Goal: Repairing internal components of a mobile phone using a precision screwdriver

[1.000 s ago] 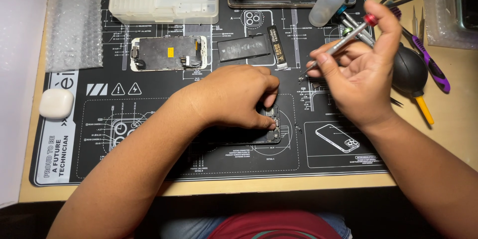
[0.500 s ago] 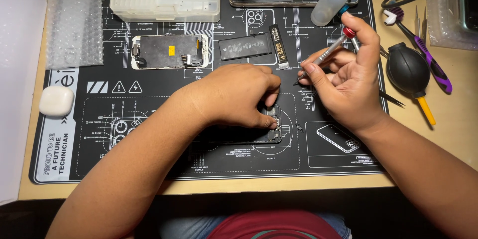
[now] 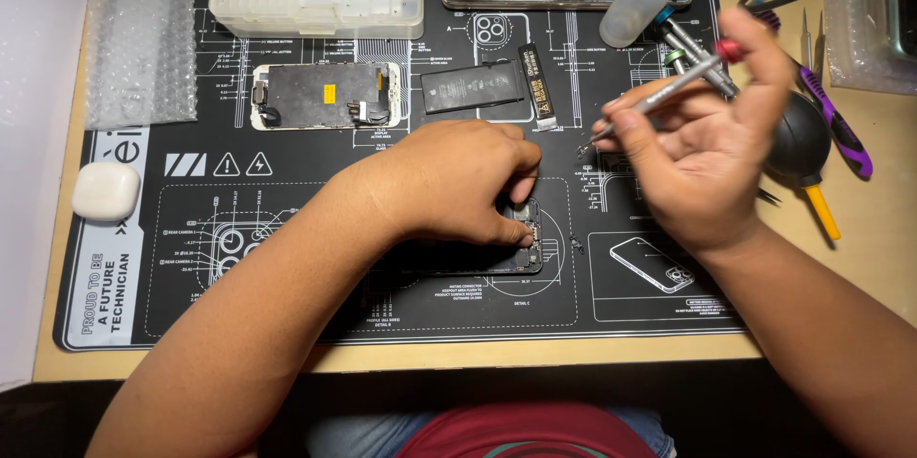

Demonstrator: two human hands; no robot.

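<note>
A: where's the opened black phone body (image 3: 497, 253)?
B: mid black repair mat (image 3: 382, 315), left hand (image 3: 449, 181) pinning it. right hand (image 3: 702, 157) pinches slim silver screwdriver (image 3: 659, 95) above. fragile, grip edges

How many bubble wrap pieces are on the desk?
2: one bubble wrap sheet at the mat's far left corner, another bubble wrap piece at the far right edge, partly cut off. More may lie outside the frame.

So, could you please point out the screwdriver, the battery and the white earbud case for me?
screwdriver (image 3: 669, 92), head view, middle of its metal shaft.
battery (image 3: 472, 86), head view, centre of its black face.
white earbud case (image 3: 106, 191), head view, centre of its top.
</note>
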